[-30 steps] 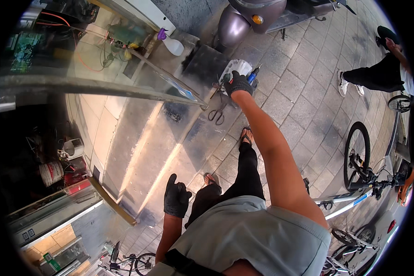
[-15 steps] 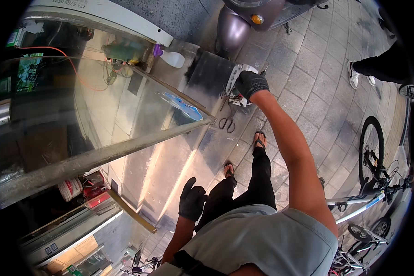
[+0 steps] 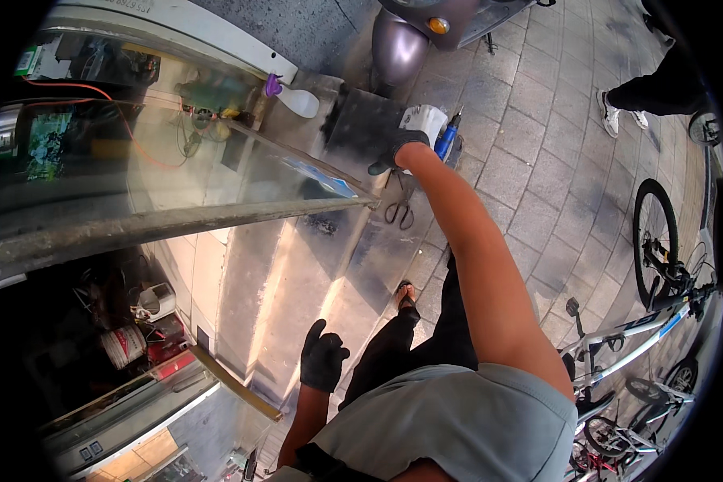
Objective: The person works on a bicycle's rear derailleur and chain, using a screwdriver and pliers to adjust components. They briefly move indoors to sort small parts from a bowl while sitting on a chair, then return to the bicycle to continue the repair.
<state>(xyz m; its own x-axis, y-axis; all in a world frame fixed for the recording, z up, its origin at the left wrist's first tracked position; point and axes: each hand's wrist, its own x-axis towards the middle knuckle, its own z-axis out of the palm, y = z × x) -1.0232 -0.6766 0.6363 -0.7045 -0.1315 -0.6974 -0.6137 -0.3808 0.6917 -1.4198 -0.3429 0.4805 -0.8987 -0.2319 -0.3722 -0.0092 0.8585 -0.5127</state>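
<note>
My right hand (image 3: pixel 395 153), in a dark glove, reaches to the left part of a white container (image 3: pixel 422 120) at the edge of a dark step (image 3: pixel 357 120); its fingers are bent together, whatever they hold hidden. A blue-handled tool (image 3: pixel 446 138) lies on the container's right side. Dark-handled scissors (image 3: pixel 399 215) lie just below. My gloved left hand (image 3: pixel 324 357) hangs low by my leg with fingers apart, holding nothing.
A glass panel (image 3: pixel 217 193) juts across the steps (image 3: pixel 305 281) at left. A white spray bottle (image 3: pixel 299 101) stands behind. A purple scooter (image 3: pixel 398 52) is at top, a bicycle (image 3: pixel 655 241) at right, and another person's legs (image 3: pixel 651 92) at upper right.
Since half a second ago, my right hand has shifted leftward on the container, uncovering the blue tool. The view has shifted slightly, and more of the dark interior below the glass panel shows.
</note>
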